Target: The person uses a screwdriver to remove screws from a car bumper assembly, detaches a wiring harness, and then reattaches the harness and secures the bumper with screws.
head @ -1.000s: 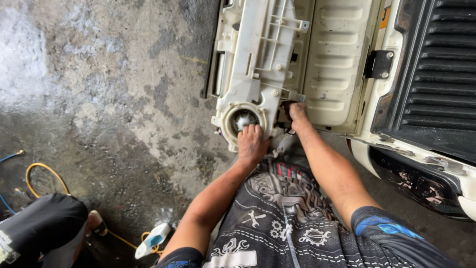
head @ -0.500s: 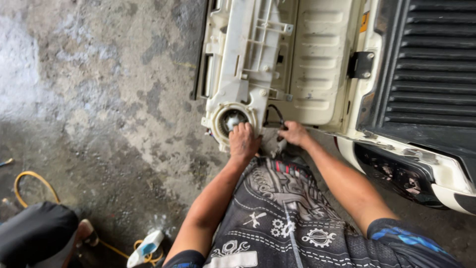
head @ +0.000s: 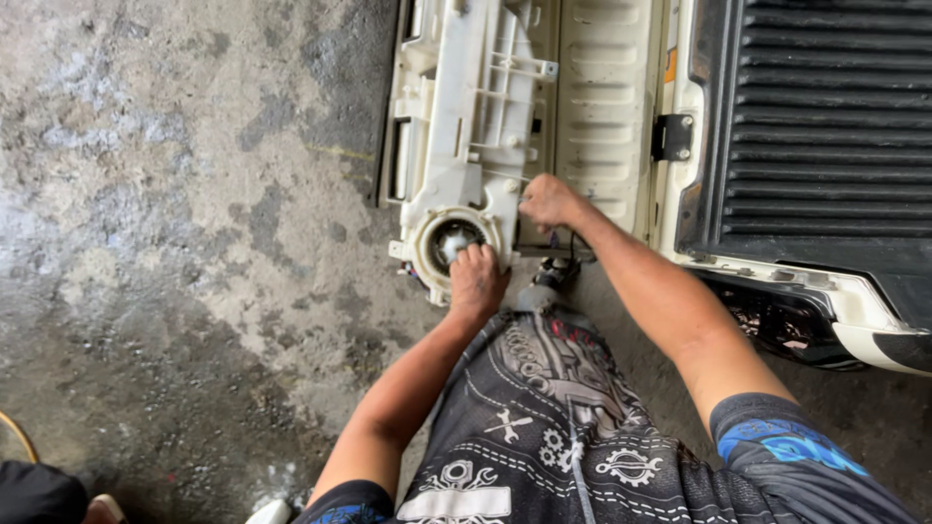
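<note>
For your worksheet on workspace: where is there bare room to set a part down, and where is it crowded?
Free: the concrete floor left of the white housing. Crowded: around the round opening, where the left hand and right hand work, hemmed by the tailgate.

Black shorts with white gear prints; blue-patterned dark sleeves.

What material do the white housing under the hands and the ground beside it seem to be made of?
The white housing looks like moulded plastic, matt and off-white: thin ribs, clips and a round socket are formed into it. The ground looks like bare concrete, rough and grey, with dark damp-looking patches. The left hand rests at the socket.
</note>
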